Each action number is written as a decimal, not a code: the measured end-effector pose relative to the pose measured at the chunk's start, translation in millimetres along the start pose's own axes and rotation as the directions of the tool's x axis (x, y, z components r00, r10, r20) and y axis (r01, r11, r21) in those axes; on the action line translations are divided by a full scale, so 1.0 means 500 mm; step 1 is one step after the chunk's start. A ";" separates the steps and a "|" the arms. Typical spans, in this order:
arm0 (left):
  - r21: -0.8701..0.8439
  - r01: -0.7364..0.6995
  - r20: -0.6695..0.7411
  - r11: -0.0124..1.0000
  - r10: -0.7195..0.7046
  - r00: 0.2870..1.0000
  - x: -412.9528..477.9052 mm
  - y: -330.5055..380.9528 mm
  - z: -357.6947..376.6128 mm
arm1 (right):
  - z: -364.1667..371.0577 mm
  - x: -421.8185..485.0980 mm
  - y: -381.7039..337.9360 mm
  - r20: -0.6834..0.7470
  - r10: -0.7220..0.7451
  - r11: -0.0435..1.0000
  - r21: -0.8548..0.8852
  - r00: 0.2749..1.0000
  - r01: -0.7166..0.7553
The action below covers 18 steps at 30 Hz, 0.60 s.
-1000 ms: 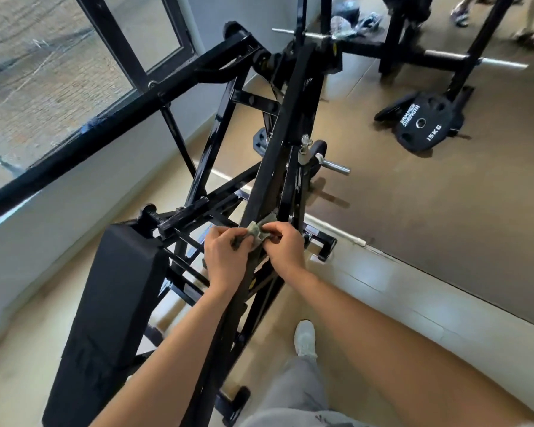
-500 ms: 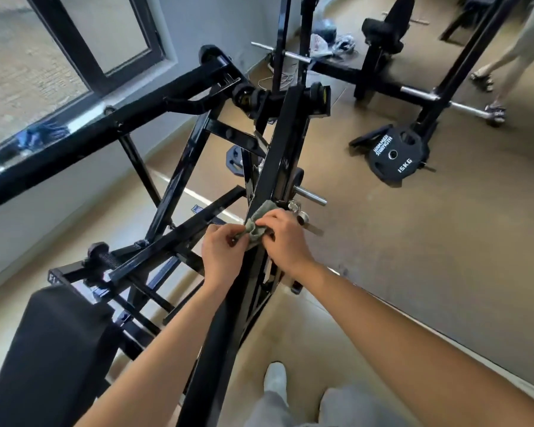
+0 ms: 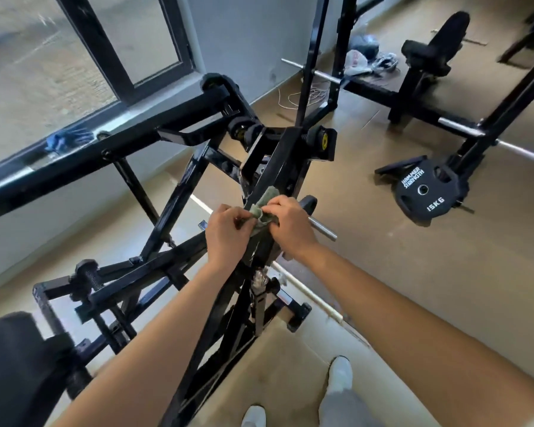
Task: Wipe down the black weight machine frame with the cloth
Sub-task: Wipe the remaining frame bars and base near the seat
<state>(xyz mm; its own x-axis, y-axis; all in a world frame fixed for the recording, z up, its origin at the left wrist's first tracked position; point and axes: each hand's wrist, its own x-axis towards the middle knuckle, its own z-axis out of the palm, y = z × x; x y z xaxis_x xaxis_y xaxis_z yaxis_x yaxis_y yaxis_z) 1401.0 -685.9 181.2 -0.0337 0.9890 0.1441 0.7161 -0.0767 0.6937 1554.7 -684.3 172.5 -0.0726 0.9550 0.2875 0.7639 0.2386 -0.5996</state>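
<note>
One crumpled grey-green cloth (image 3: 264, 208) on black frame (image 3: 278, 161)

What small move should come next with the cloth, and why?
Probably slide the cloth a little way up the slanted black bar, toward the yellow-capped pivot. The left hand and right hand both pinch the cloth, which is folded over that bar. The stretch of bar just above them is uncovered and looks within reach.

On the tan floor (image 3: 382, 288): black weight machine frame (image 3: 181, 192) standing on its feet; 15KG plate (image 3: 425, 195) propped against a rack (image 3: 486, 134); loose white cord (image 3: 293, 97); possibly bundled clothes (image 3: 358, 61) beyond.
</note>
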 end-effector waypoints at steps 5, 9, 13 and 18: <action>0.056 0.089 -0.080 0.994 -0.084 0.993 0.070 0.083 0.071 | -0.049 0.105 0.097 0.050 -0.135 0.991 0.004 0.990 0.135; 0.076 0.163 -0.145 0.984 -0.151 0.978 0.118 0.136 0.109 | -0.091 0.181 0.149 0.060 -0.295 0.953 -0.048 0.954 0.298; 0.002 0.158 -0.175 0.987 -0.155 0.972 0.181 0.198 0.137 | -0.155 0.240 0.203 -0.091 -0.381 0.924 -0.077 0.920 0.375; -0.013 0.097 -0.218 0.995 -0.097 0.971 0.305 0.275 0.183 | -0.220 0.357 0.300 -0.149 -0.222 0.975 -0.009 0.964 0.223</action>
<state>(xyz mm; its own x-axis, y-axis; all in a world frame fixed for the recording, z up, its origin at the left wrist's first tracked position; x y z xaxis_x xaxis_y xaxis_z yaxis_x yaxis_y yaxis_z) 1558.4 -534.2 233.9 -0.2547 0.9402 0.2263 0.7007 0.0181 0.7133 1727.0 -497.4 215.9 -0.1439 0.8412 0.5212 0.7340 0.4440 -0.5139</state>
